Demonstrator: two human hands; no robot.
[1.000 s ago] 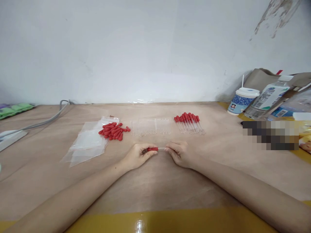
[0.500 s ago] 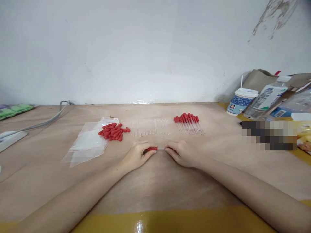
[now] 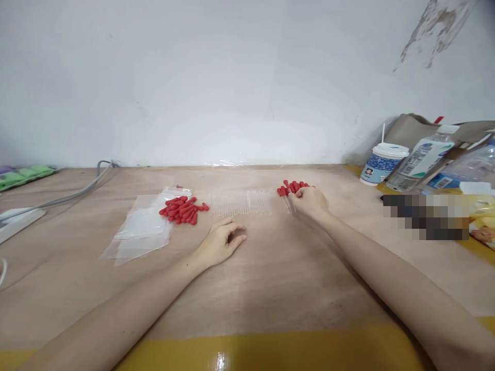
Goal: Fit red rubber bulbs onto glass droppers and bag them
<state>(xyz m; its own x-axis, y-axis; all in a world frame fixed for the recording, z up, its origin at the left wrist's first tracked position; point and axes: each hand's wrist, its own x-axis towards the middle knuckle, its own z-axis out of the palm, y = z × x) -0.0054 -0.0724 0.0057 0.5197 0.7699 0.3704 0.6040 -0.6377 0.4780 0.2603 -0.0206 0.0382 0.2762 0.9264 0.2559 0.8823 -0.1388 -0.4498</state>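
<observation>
Hiding some red-topped droppers (image 3: 295, 186), right hand (image 3: 310, 201) well apart from lidded cup (image 3: 384, 164)

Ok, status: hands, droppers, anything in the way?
Left hand open, nothing visible in it. Right hand at the red-bulbed droppers, grip unclear. In the way: only that hand, hiding some droppers.

- White flat wall (image 3: 232, 87): behind the brown flat tabletop (image 3: 263, 299).
- Clear flat plastic bags (image 3: 141, 225): left of centre on the tabletop.
- Pile of red bulb-shaped caps (image 3: 182, 210): partly over the bags' right edge.
- Row of clear thin tubes (image 3: 240, 202): right of the caps; left hand (image 3: 222, 242) before its left end.
- Red-topped clear slender droppers (image 3: 284, 191): right of the tubes; right hand (image 3: 311, 200) at their right part.
- Blue-and-white round lidded cup (image 3: 384, 165): far right, just left of a clear plastic bottle (image 3: 423, 159).
</observation>
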